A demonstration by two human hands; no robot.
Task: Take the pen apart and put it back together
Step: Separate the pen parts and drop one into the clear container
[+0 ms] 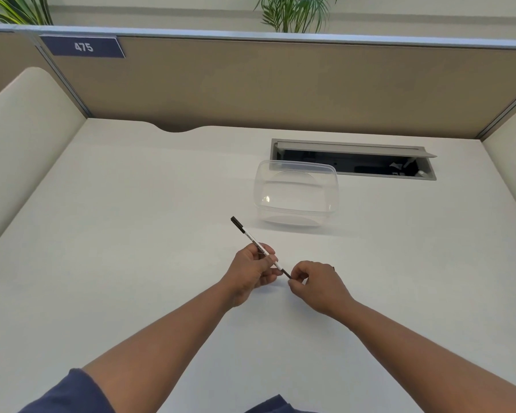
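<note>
left hand [251, 274] grips white pen [255, 244] mid-barrel, fingers curled round it. right hand [315, 283] pinches its dark near end. clear plastic container [295, 193] sits near on desk [131, 234].

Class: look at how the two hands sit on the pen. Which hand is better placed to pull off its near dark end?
Probably the right hand: its fingertips already pinch the near dark end of the pen, while the left hand grips the white barrel, steadying it.
</note>
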